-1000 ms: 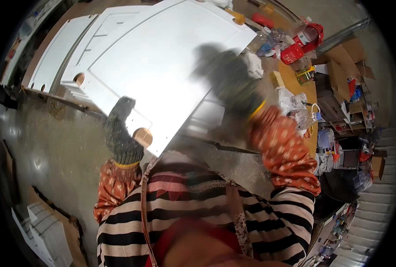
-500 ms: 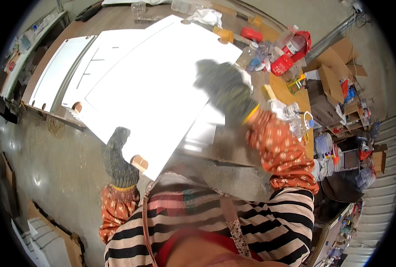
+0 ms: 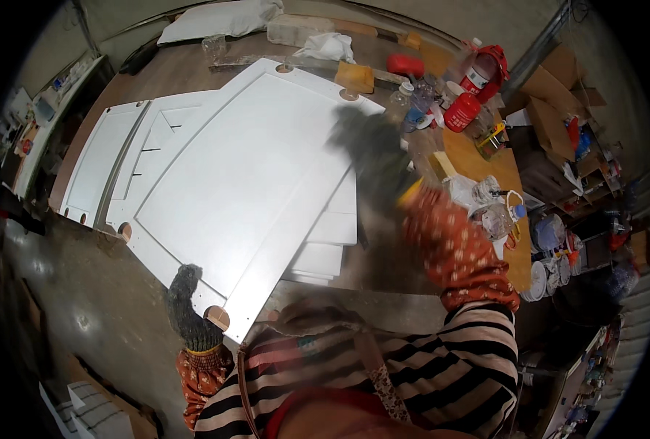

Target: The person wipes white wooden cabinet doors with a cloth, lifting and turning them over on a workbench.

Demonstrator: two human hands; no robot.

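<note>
A: In the head view, where to look for the white panel (image 3: 244, 175)?

B: Mid-scene, on the table (image 3: 394, 256), lying aslant over other white panels (image 3: 329, 228), with one corner pointing toward the near side.

A: And for the left hand (image 3: 186, 311)?

B: At the panel's near left edge, in a dark knit glove, with fingers bent inward just beside a round hole (image 3: 217, 317). Touching, by the look of it. Can't tell whether closed on the board, with the thumb hidden.

A: Now for the right hand (image 3: 376, 157)?

B: At the panel's right side, toward the far corner, badly blurred. Can't tell how far open, nor whether touching or just above; can't make out anything held. Past that corner, clear bottles (image 3: 398, 104) and a red canister (image 3: 462, 111).

A: Likely to handle how?

B: Probably as stiff board, awkwardly heavy for one hand, smooth-faced and apt to slide over the pieces underneath. Perhaps easily chipped at the corners.

A: Best held where?

B: Judging by shape, along opposite long edges, well in from the corners and clear of the holes.
</note>
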